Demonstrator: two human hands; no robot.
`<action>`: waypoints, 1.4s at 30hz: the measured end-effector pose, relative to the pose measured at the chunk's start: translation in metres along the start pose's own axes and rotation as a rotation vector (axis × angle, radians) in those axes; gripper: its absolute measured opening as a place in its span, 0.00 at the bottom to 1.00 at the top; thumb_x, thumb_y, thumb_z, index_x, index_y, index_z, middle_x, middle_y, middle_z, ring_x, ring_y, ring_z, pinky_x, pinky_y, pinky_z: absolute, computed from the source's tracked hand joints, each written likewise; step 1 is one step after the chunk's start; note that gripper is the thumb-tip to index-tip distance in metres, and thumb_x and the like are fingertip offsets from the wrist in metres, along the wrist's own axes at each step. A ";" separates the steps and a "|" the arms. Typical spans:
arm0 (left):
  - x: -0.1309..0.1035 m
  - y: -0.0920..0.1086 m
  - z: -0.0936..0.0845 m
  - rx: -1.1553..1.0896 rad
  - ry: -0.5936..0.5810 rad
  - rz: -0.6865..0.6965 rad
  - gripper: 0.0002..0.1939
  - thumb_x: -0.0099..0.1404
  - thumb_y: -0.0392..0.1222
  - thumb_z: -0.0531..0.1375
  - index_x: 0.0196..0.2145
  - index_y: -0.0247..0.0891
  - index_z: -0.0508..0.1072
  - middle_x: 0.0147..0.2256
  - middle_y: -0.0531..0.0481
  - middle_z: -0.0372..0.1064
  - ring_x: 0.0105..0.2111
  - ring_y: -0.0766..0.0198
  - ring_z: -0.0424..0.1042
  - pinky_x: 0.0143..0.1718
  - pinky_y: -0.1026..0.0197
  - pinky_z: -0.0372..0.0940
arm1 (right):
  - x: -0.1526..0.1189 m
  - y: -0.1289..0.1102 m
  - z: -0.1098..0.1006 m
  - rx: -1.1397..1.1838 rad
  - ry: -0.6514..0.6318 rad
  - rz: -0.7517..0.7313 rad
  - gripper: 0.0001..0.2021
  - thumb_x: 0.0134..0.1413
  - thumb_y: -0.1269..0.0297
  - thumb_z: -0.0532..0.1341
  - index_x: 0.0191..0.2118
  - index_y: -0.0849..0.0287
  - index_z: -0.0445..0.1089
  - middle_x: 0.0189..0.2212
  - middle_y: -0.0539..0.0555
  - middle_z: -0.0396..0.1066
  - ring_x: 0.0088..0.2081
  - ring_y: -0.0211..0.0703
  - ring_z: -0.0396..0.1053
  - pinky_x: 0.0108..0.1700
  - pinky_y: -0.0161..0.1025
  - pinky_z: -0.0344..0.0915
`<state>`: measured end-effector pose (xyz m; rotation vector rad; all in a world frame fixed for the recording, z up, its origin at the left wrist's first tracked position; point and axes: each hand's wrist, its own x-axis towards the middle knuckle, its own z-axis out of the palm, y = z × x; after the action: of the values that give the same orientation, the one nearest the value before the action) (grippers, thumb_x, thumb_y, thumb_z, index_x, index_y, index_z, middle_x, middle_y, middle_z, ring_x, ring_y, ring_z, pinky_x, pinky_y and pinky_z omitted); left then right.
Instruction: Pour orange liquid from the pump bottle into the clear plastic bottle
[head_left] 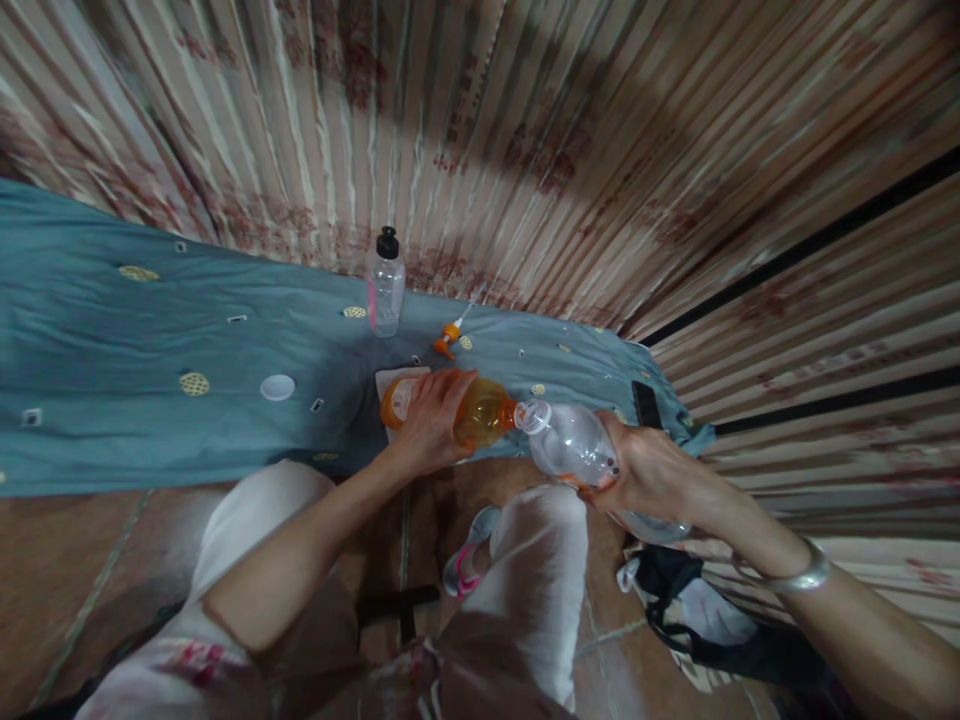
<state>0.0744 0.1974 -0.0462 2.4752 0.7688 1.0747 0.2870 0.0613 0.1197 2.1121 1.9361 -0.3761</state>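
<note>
from my remote seat i am holding the amber bottle (484, 412) nearly sideways, the left hand's (435, 425) grip wrapped round its body. the right hand (645, 470) is gripping a clear bottle (574, 440), tilted, its mouth meeting the amber neck; i am not making out whether the rims touch. both are hovering by the cloth's (240, 350) front edge. beyond, an orange pump (447, 340) is lying near a standing black-capped bottle (386, 290); a white disc (277, 388) is resting leftward.

teal patterned cloth (90, 340) | upright clear bottle (387, 295) | orange pump (448, 338) | white disc (277, 388) | black object (646, 404)
</note>
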 end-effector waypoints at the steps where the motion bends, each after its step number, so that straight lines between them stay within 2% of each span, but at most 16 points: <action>1: 0.000 0.000 0.000 0.000 -0.001 -0.002 0.43 0.51 0.43 0.65 0.61 0.36 0.52 0.54 0.36 0.61 0.54 0.46 0.63 0.57 0.44 0.57 | 0.000 0.001 0.001 0.002 0.005 -0.005 0.22 0.44 0.58 0.60 0.45 0.61 0.59 0.29 0.56 0.74 0.32 0.53 0.75 0.28 0.38 0.57; 14: -0.001 0.000 0.000 -0.010 -0.009 -0.013 0.45 0.50 0.43 0.67 0.62 0.38 0.51 0.55 0.37 0.61 0.54 0.45 0.62 0.57 0.43 0.57 | 0.000 0.002 0.002 -0.014 0.005 -0.012 0.23 0.43 0.58 0.61 0.46 0.61 0.60 0.29 0.55 0.74 0.32 0.52 0.75 0.28 0.37 0.57; 24: 0.000 0.001 0.000 -0.015 -0.032 -0.033 0.44 0.50 0.45 0.67 0.61 0.36 0.53 0.55 0.36 0.61 0.54 0.44 0.62 0.57 0.42 0.56 | -0.001 -0.003 -0.001 -0.012 -0.014 0.014 0.22 0.43 0.58 0.60 0.45 0.61 0.60 0.27 0.55 0.74 0.30 0.51 0.74 0.28 0.37 0.56; 32: 0.001 0.001 -0.002 -0.018 -0.002 -0.005 0.44 0.50 0.44 0.66 0.61 0.35 0.53 0.54 0.35 0.61 0.54 0.45 0.62 0.57 0.43 0.57 | -0.001 -0.001 0.000 -0.017 0.000 0.000 0.21 0.43 0.57 0.60 0.44 0.60 0.59 0.28 0.55 0.74 0.31 0.52 0.75 0.28 0.37 0.56; 38: 0.001 0.001 -0.002 -0.030 -0.040 -0.040 0.45 0.50 0.44 0.67 0.62 0.39 0.52 0.55 0.37 0.60 0.54 0.44 0.62 0.57 0.42 0.56 | -0.001 -0.001 0.000 -0.019 -0.001 -0.005 0.22 0.43 0.58 0.61 0.45 0.61 0.61 0.28 0.55 0.75 0.30 0.51 0.75 0.28 0.37 0.56; 42: 0.000 0.001 -0.002 -0.031 -0.046 -0.035 0.45 0.50 0.45 0.67 0.61 0.36 0.53 0.55 0.36 0.60 0.54 0.44 0.62 0.58 0.42 0.56 | 0.000 -0.002 -0.002 -0.001 -0.014 -0.001 0.22 0.43 0.58 0.61 0.45 0.61 0.61 0.29 0.56 0.75 0.32 0.51 0.75 0.28 0.37 0.57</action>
<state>0.0736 0.1969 -0.0441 2.4425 0.7733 1.0066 0.2851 0.0617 0.1216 2.1026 1.9297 -0.3892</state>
